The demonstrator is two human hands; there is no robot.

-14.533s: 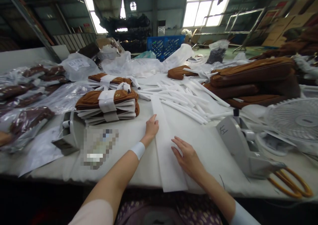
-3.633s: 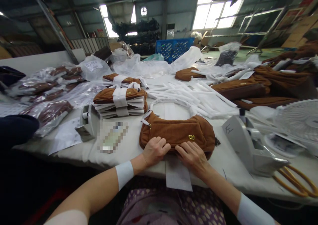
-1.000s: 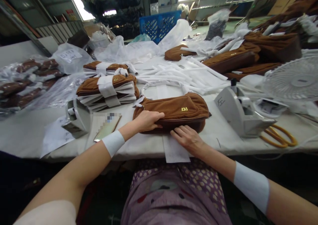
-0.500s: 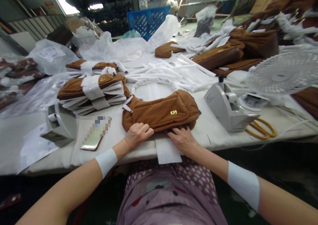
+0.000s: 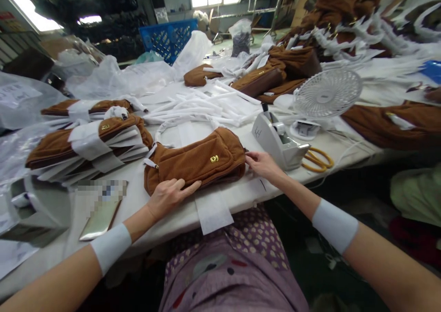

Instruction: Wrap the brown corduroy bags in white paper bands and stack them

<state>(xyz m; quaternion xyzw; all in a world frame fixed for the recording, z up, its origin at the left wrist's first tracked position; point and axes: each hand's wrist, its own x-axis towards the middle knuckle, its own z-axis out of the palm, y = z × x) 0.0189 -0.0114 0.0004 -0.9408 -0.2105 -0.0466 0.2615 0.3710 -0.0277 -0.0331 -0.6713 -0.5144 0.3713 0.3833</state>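
Note:
A brown corduroy handbag with a gold emblem lies in front of me, its white-wrapped handle looping away behind it. My left hand holds the near lower edge toward the left, index finger stretched along the fabric and the other fingers bent; its thumb is hidden. At the bag's right end, my right hand pinches the corner by the dark zipper end; what exactly lies between the fingertips is too small to make out. Under the bag, a white paper strip hangs over the table edge.
Left are wrapped brown bags, a phone and a grey tape dispenser. On the right stand another tape dispenser, yellow-handled scissors and a white fan. White tubes and more brown bags lie behind.
My right hand has come out from under the bag's near edge and moved to its right end. My left index finger has straightened. The view has turned right.

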